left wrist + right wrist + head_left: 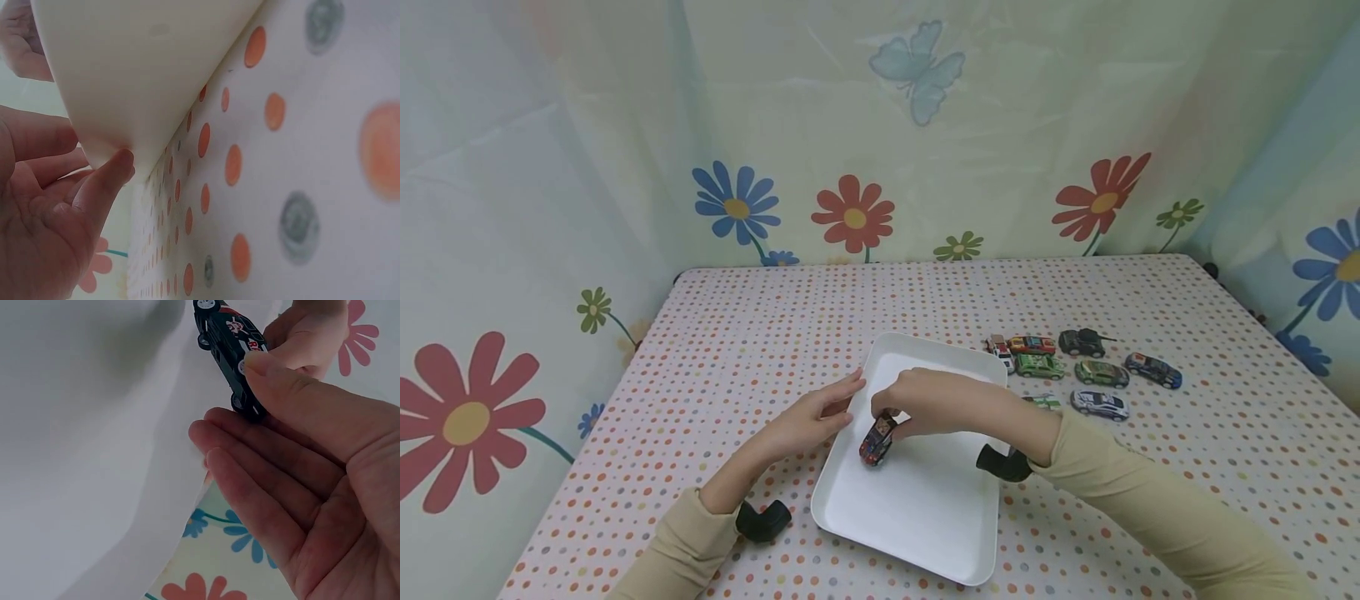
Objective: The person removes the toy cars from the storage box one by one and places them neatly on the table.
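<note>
A black toy car point(877, 439) with red and blue markings is held over the white tray point(925, 508). My right hand point(921, 404) pinches it at one end, and in the right wrist view the thumb lies against the side of the car point(234, 356). White lettering and a small emblem show on its dark body. At the tray's left edge is my left hand point(808, 419). The left wrist view shows that hand point(56, 212) gripping the rim, thumb on the outer wall point(131, 81) and fingers at the edge.
Several toy cars stand right of the tray, among them a white car point(1100, 405), a green car point(1101, 373), a blue car point(1153, 371) and a dark tank-like vehicle point(1082, 342). My right forearm partly covers another green one point(1043, 402). A dotted cloth point(760, 333) covers the table.
</note>
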`<state>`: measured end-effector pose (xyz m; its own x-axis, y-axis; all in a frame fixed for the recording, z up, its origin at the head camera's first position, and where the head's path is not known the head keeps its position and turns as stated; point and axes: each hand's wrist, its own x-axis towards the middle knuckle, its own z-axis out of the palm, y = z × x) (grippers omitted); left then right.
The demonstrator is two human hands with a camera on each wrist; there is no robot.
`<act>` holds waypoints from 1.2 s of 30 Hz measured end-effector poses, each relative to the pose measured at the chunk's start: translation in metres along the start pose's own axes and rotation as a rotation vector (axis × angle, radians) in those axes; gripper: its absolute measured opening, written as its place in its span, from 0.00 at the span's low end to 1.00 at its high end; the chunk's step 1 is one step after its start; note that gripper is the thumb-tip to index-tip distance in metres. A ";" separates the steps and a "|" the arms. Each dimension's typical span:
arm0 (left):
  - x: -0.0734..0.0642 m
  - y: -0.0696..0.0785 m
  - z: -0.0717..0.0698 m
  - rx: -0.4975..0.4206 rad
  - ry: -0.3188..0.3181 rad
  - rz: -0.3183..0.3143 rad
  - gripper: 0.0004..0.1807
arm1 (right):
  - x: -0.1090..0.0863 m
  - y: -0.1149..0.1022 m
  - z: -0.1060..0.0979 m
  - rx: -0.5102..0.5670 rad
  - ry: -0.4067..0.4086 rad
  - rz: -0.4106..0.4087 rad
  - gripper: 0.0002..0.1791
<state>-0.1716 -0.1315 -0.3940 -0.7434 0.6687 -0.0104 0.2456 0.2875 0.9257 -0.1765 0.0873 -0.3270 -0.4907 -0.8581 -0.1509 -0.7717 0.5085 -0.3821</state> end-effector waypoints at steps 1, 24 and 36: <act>0.000 0.000 0.000 0.000 0.002 0.000 0.28 | 0.000 0.000 0.000 0.016 0.005 -0.006 0.09; 0.000 -0.002 0.000 0.008 0.003 0.006 0.28 | -0.008 -0.001 0.005 0.278 0.130 0.005 0.14; 0.000 -0.001 -0.001 0.024 -0.004 0.023 0.28 | -0.008 -0.008 0.004 0.384 0.164 0.021 0.15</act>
<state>-0.1722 -0.1325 -0.3944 -0.7351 0.6778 0.0089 0.2770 0.2884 0.9166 -0.1648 0.0900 -0.3269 -0.5865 -0.8095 -0.0267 -0.5694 0.4356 -0.6971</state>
